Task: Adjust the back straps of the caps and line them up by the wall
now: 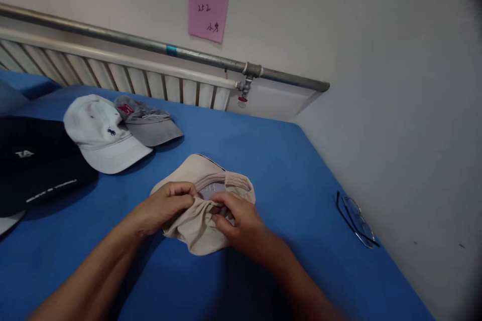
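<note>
A beige cap (199, 235) lies crumpled on the blue surface, its inside and sweatband partly showing. My left hand (163, 205) pinches the cap's fabric at its left part, fingers closed. At the right, my right hand (239, 218) grips the same fabric near the middle, with thumb and fingers bent round it. A small gap separates the two hands. The fingertips of both are partly hidden in the folds.
The blue surface (241, 140) holds a white cap (98, 130), a grey cap (150, 123), a black item with white lettering (41, 160) and eyeglasses (356, 220). Behind are a radiator (113, 77), a metal pipe (131, 40) and a pink note (208, 10) on the wall.
</note>
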The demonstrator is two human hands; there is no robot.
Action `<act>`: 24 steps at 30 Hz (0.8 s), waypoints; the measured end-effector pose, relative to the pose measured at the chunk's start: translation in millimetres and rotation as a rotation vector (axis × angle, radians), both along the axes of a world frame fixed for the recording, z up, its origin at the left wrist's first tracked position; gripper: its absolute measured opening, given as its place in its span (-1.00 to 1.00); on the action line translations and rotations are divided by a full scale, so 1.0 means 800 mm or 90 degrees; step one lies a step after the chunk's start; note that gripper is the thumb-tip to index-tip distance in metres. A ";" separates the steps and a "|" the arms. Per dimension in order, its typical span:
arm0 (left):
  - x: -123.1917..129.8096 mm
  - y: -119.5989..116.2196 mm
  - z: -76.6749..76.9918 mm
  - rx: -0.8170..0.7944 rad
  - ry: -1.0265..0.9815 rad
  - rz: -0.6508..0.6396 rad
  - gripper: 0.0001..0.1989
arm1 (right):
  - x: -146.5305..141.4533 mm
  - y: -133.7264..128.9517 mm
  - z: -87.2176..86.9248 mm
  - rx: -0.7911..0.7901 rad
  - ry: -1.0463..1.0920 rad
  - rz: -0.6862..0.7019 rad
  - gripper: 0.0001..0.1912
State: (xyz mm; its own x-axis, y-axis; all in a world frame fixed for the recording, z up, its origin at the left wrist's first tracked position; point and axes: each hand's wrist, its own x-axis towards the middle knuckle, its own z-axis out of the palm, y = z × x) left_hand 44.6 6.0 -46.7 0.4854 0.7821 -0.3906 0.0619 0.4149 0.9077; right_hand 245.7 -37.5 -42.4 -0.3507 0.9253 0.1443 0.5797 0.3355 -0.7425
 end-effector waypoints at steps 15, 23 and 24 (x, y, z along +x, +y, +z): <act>-0.011 -0.008 0.025 0.547 0.178 -0.116 -0.78 | 0.004 -0.003 -0.007 0.167 -0.044 -0.101 -0.71; -0.002 -0.012 0.033 0.464 0.247 -0.112 -0.83 | 0.016 -0.008 0.002 0.255 -0.032 -0.020 -0.67; -0.001 -0.014 0.035 0.444 0.241 -0.101 -0.84 | 0.019 -0.008 0.003 0.248 -0.022 -0.014 -0.66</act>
